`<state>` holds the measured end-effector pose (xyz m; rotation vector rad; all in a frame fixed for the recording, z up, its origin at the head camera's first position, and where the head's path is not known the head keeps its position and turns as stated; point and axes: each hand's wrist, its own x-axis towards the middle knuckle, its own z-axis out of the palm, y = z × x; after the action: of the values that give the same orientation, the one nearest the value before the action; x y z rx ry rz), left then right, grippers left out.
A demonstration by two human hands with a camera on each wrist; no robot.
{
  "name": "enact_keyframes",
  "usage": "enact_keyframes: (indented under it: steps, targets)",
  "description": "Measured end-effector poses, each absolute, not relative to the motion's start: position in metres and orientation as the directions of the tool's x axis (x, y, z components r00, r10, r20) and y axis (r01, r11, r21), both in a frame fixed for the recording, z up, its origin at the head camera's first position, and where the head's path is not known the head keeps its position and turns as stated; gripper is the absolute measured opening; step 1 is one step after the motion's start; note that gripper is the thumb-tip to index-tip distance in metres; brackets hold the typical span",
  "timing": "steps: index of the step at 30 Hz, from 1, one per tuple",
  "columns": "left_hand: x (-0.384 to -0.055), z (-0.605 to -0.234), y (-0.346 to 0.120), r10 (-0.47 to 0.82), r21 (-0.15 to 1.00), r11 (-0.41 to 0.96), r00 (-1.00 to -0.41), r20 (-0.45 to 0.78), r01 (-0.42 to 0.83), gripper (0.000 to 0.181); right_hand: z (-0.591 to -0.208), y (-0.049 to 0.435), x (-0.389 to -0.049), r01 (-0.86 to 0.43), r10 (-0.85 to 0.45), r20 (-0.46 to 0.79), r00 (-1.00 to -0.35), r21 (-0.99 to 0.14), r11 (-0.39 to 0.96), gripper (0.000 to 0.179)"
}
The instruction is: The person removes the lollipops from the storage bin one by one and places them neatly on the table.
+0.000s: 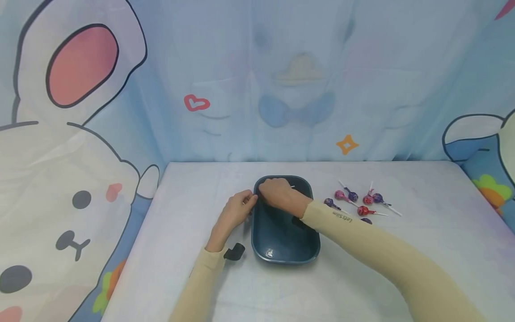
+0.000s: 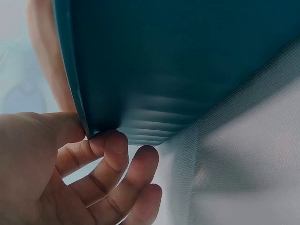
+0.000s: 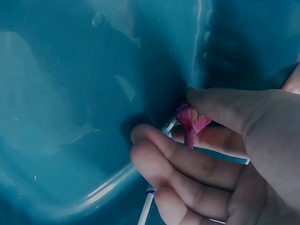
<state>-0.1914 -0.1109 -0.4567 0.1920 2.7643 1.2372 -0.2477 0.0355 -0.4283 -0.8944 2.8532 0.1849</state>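
Note:
A dark teal plastic basin (image 1: 285, 250) stands on the white-covered table. My left hand (image 1: 236, 208) is at its left rim, thumb and index finger pinching the edge (image 2: 78, 105) in the left wrist view while the other fingers curl loosely below. Inside the basin's far left corner is my right hand (image 1: 280, 192), knuckles up. Between its thumb and index finger it pinches a lollipop in a pink wrapper (image 3: 192, 119). Under the fingers, a white lollipop stick (image 3: 146, 208) with a bit of purple wrapper shows; the rest is hidden by the hand.
Several wrapped lollipops lie on the table right of the basin, among them a red one (image 1: 363, 211), a pink one (image 1: 339, 195) and a purple one (image 1: 352, 196). My right forearm passes over the basin's right rim. A printed cloth (image 1: 225, 129) hangs behind the table.

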Motion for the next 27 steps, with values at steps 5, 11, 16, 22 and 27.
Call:
enact_keyframes:
  steps: [5, 11, 16, 22, 27]
  targets:
    - [-0.192, -0.457, -0.110, 0.160, 0.753, 0.654, -0.986, -0.043, 0.074, 0.028, -0.426, 0.038, -0.246, -0.573, -0.556, -0.174, -0.813, 0.067, 0.817, 0.022]
    - [-0.191, -0.457, -0.110, 0.156, 0.751, 0.656, -0.987, -0.043, 0.071, 0.028, -0.417, 0.047, -0.241, -0.579, -0.570, -0.150, -0.808, 0.022, 0.815, 0.021]
    - [-0.191, -0.456, -0.110, 0.161, 0.749, 0.657, -0.987, -0.028, 0.086, 0.028, -0.411, 0.059, -0.237, -0.594, -0.591, -0.097, -0.800, -0.006, 0.805, 0.018]
    - [-0.191, -0.457, -0.109, 0.160, 0.747, 0.660, -0.987, -0.032, 0.083, 0.027, -0.398, 0.074, -0.232, -0.594, -0.592, -0.110, -0.798, -0.023, 0.804, 0.016]
    - [-0.191, -0.457, -0.110, 0.150, 0.753, 0.654, -0.988, -0.038, 0.070, 0.027, -0.391, 0.088, -0.231, -0.576, -0.576, -0.104, -0.811, -0.031, 0.817, 0.019]
